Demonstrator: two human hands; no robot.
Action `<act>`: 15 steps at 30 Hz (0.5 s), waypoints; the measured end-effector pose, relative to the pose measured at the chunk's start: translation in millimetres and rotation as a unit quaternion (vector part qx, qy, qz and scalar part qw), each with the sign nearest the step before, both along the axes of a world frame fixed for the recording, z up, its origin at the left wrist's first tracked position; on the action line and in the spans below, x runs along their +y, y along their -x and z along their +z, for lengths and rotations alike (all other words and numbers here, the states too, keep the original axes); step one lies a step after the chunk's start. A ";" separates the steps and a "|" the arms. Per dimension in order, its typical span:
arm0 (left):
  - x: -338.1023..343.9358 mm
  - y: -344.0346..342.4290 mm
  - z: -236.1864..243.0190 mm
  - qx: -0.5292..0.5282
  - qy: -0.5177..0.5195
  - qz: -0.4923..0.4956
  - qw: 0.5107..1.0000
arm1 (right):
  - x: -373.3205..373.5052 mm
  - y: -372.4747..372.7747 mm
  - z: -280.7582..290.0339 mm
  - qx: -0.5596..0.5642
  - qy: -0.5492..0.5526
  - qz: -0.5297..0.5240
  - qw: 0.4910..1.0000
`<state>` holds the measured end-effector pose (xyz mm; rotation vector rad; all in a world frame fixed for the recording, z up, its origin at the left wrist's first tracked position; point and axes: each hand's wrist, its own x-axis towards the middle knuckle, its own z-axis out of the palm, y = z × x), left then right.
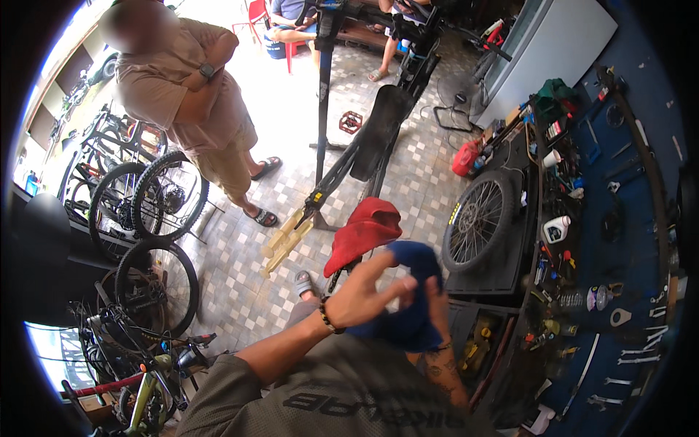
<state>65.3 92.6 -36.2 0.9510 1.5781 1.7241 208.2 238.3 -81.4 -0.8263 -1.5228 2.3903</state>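
Observation:
A blue cloth [415,320] is bunched between my hands in front of my body. My right hand [438,313] grips its right side; motion blurs the fingers. My left hand [364,295] reaches across from the left, thumb and fingers apart, its fingertips meeting the cloth's upper edge and partly hidden. Just beyond hangs a red cloth [364,231], draped over something I cannot make out. Ahead, a dark bicycle frame [382,131] is held up beside a repair stand [325,109]. A pale yellow, two-pronged piece [287,244] shows at the frame's near end.
At the right, a bicycle wheel [478,222] leans on a dark cabinet, near a tool-covered bench and a blue tool board [619,211]. A person [186,87] stands at left with folded arms; others sit behind. Bikes and wheels [156,284] crowd the left. A red pedal [350,122] shows ahead.

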 end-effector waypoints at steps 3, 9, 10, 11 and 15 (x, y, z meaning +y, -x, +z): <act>20.1 -20.4 -3.0 0.006 -0.058 -0.095 0.994 | 23.5 5.6 8.6 0.150 0.004 -0.087 0.985; 18.8 -39.4 -42.4 0.066 0.135 -0.056 0.987 | 61.7 70.9 59.0 0.069 -0.236 -0.250 0.936; 16.2 -35.2 -53.0 0.081 0.107 -0.031 0.990 | 69.7 88.7 66.6 0.076 -0.271 -0.243 0.928; 14.2 -31.1 -60.2 0.096 0.077 -0.009 0.992 | 78.1 106.7 72.9 0.083 -0.309 -0.239 0.917; -13.9 -7.5 -69.1 0.031 0.120 0.044 0.991 | 86.8 197.8 51.0 0.146 -0.357 -0.222 0.896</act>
